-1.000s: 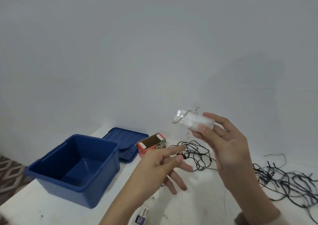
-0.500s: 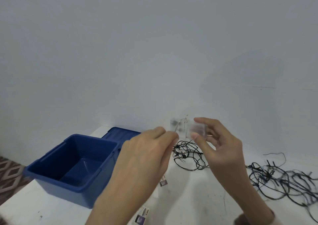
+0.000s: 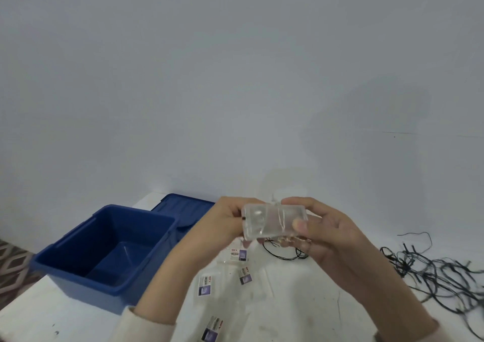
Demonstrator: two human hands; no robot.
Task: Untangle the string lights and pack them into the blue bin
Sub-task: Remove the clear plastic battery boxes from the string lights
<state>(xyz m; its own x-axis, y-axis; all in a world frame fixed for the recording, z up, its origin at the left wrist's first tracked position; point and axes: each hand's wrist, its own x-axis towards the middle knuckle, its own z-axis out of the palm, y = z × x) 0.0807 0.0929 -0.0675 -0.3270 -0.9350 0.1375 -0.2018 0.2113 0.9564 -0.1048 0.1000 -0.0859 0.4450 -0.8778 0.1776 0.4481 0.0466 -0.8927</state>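
Note:
Both hands hold a clear plastic battery box (image 3: pixel 272 220) wrapped with thin wire lights, raised above the white table. My left hand (image 3: pixel 225 224) grips its left end; my right hand (image 3: pixel 322 231) grips its right end with the thumb on the front face. The open blue bin (image 3: pixel 104 252) stands empty at the left. A small black tangle of string lights (image 3: pixel 285 252) lies under my hands, partly hidden. A larger dark tangle of string lights (image 3: pixel 432 271) sprawls at the right.
The blue lid (image 3: pixel 183 208) lies flat behind the bin against the wall. Several small clear packets with printed labels (image 3: pixel 205 285) are scattered on the white table (image 3: pixel 275 302) below my hands. A patterned floor (image 3: pixel 13 260) shows at the far left.
My left hand rose from below and took hold of the clear battery box's left end. Both hands turned the box broadside to me. The small red carton is now hidden.

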